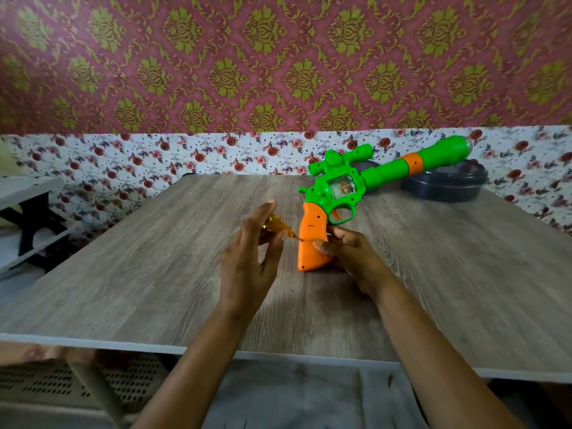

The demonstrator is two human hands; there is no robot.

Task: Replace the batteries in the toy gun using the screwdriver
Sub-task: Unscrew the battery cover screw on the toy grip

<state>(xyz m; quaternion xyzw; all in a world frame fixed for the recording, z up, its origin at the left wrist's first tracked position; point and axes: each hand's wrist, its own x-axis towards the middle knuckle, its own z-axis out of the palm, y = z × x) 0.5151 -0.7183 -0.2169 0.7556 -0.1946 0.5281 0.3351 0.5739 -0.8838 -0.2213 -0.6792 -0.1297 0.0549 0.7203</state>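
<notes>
At centre frame I see the green plastic toy gun with a scope and an orange band [337, 187] standing on the butt of its orange handle [311, 243] on the grey wood-grain counter [154, 274], barrel slanting toward the upper right. The right grip [346, 249] is clasped round the handle from the right side, fingers curled against its edge. The left grip [247, 258], just left of the gun, pinches the small amber translucent screwdriver [278, 227], the other fingers stretched upward; the tool's tip meets the left face of the handle about midway down. The gun's muzzle hangs above a dark round lidded container [445, 187] at the counter's far right; I cannot tell whether the two touch. Behind, the wall carries maroon wallpaper with an olive-gold damask pattern [278, 57] across the upper half of the frame, and beneath it a white band printed with red roses [154, 156]. At the left edge a white shelf on dark brackets [28, 187] stands apart from the counter. A pale rim runs along the counter's near edge.
</notes>
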